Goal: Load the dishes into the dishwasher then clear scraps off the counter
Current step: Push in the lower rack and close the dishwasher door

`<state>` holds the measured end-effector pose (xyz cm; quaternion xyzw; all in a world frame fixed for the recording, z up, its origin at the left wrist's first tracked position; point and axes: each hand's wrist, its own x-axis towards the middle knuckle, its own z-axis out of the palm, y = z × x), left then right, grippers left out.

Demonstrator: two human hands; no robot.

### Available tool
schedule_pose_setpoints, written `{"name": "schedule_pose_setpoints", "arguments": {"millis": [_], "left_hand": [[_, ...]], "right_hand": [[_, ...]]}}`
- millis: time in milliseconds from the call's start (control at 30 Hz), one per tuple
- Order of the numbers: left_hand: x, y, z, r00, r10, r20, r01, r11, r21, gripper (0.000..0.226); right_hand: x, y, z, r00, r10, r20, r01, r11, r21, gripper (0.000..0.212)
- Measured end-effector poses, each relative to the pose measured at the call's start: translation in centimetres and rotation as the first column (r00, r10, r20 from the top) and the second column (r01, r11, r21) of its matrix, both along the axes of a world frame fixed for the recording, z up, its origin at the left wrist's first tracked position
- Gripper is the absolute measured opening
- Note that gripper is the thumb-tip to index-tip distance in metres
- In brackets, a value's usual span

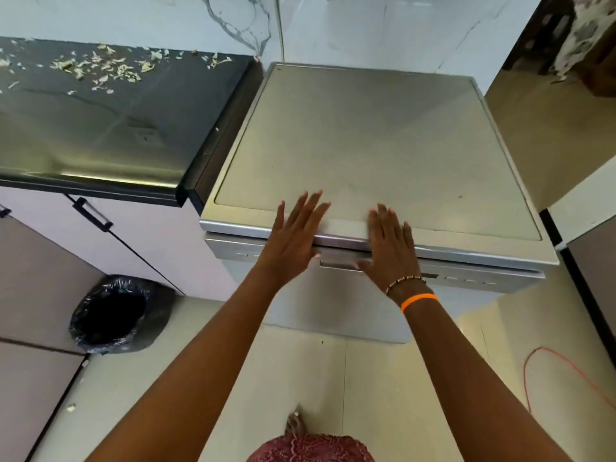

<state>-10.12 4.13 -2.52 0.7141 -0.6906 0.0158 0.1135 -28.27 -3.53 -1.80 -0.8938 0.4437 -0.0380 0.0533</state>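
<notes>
Both hands sit at the front edge of the dishwasher [376, 145], fingers straight & spread, gripping nothing. Left hand [293, 235] lies w/ palm over the front lip of the top, fingertips pointing to 1 o'clock onto the flat top panel, thumb down by the door's top edge. Right hand [391, 243] is just beside it at 3 o'clock, palm flat over the same lip, fingers aimed to 11 o'clock; thumb reaches toward the recessed door handle [336, 263] that shows between the two hands. Can't tell if the palms press the surface or only hover on it. Right wrist has a beaded bracelet [405, 283] & an orange band [419, 301].

Dishwasher door looks shut; control buttons show along its upper strip at 3 o'clock of the right hand. No dishes in view.

At 10 o'clock from the hands, a dark counter [100, 128] stands next to the dishwasher's left side; pale scraps [100, 70] are scattered across its far part, near the marble wall [333, 28]. Under the counter: cabinet doors w/ a black handle [92, 215]. At 8 o'clock, on the floor, a bin w/ black liner [115, 315]. At 4 o'clock an orange cord [546, 365] loops on the floor tiles. One small scrap lies on the floor at 7 o'clock.
</notes>
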Motion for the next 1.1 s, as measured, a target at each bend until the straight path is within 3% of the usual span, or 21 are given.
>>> {"name": "schedule_pose_setpoints", "arguments": {"millis": [100,533,700,900,1100], "left_hand": [[0.7,-0.6,-0.1,1.000,-0.012,0.028,0.009,0.994,0.111,0.078],[0.5,-0.7,-2.1,0.998,0.005,0.064,0.009,0.977,-0.213,0.065],[0.6,-0.7,-2.2,0.997,0.004,0.073,0.011,0.977,-0.214,0.063],[-0.2,-0.6,-2.1,0.998,0.042,0.045,-0.033,0.983,-0.181,0.065],[-0.7,-0.7,0.8,0.969,0.098,-0.228,-0.086,0.994,0.063,0.069]], "right_hand": [[-0.4,-1.7,-1.7,0.998,0.018,0.056,-0.012,0.994,-0.113,0.105],[-0.6,-2.0,-2.7,0.986,0.080,0.144,-0.033,0.954,-0.298,0.084],[-0.8,-2.1,-3.1,0.987,0.082,0.137,-0.033,0.944,-0.330,0.083],[-0.4,-1.6,-2.8,0.988,0.030,0.153,0.007,0.971,-0.238,0.086],[1.4,-0.2,-0.3,0.985,-0.121,0.125,0.122,0.993,0.003,0.084]]}}
